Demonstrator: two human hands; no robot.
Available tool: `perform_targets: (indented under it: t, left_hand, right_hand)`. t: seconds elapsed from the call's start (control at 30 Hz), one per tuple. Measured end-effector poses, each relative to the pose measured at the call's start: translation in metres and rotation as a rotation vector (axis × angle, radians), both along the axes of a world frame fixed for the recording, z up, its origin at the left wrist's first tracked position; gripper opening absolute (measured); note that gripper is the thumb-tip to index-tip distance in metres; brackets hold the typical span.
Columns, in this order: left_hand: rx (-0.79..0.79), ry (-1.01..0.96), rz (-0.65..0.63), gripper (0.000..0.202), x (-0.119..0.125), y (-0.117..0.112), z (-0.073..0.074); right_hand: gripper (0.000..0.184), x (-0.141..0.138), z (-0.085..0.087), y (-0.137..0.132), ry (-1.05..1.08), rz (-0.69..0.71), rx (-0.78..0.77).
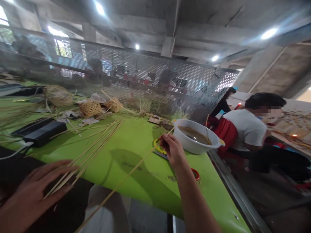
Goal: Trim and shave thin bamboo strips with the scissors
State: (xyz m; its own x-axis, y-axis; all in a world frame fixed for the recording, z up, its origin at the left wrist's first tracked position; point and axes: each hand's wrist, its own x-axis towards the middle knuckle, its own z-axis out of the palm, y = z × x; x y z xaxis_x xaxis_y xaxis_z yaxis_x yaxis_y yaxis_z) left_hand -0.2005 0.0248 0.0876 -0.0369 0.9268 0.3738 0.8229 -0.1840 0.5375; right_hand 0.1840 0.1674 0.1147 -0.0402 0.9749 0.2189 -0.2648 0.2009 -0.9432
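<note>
Head view: my right fingers [168, 139] pinch one long tan strip [131, 173], singled out; left fingers [60, 170] loosely hold thin pale strips [108, 135], apparently unwoven, across near edge of green counter [136, 129].

A bright green tabletop [141, 136] carries everything here. Running away from the left fingers [60, 168], a loose bundle of pale strips [102, 144] has its far ends on the green surface. Beyond those fingers and slightly left sits a black block [46, 133]; farther out are three woven baskets [90, 108], among paper scraps [89, 121] and stray fibres. Just right of the right fingers [166, 137] stands a white bowl [191, 146] of brownish liquid, a stick leaning inside. A yellow-handled tool [159, 148] lies just left of and below the same fingers, a brown scrap [155, 120] beyond them, and a red loop [195, 174] nearer the wearer.
</note>
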Motion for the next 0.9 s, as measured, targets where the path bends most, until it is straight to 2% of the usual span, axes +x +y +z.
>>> perform_targets:
  t: [0.07,0.13,0.23,0.33,0.4,0.5,0.67,0.9]
  left_hand:
    - [0.04,-0.041,-0.034,0.053,0.007,0.001,0.016]
    - [-0.126,-0.186,-0.117,0.056,0.033,0.009,0.036]
    - [-0.352,-0.387,-0.3,0.042,0.094,0.036,0.064]
    - [-0.45,-0.565,-0.516,0.041,0.155,0.074,0.075]
    - [-0.509,-0.598,-0.613,0.037,0.185,0.1,0.072]
    - [-0.505,-0.635,-0.738,0.028,0.211,0.13,0.062]
    - [-0.461,-0.691,-0.745,0.027,0.227,0.158,0.046]
    - [-0.496,-0.724,-0.74,0.028,0.239,0.184,0.021]
  right_hand:
    - [0.026,0.0,0.002,-0.005,0.017,0.063,-0.002]
    - [0.025,0.0,0.004,-0.008,0.023,0.11,0.002]
    - [0.025,0.001,0.006,-0.011,0.014,0.159,0.031]
    - [0.024,0.004,0.006,-0.011,0.004,0.174,0.043]
    - [0.023,0.006,0.004,-0.009,0.004,0.164,0.035]
    - [0.022,0.009,0.002,-0.006,0.041,0.131,0.03]
    - [0.027,0.014,-0.001,0.005,0.027,-0.056,0.072]
    - [0.026,0.017,-0.011,0.017,-0.415,-0.433,0.041]
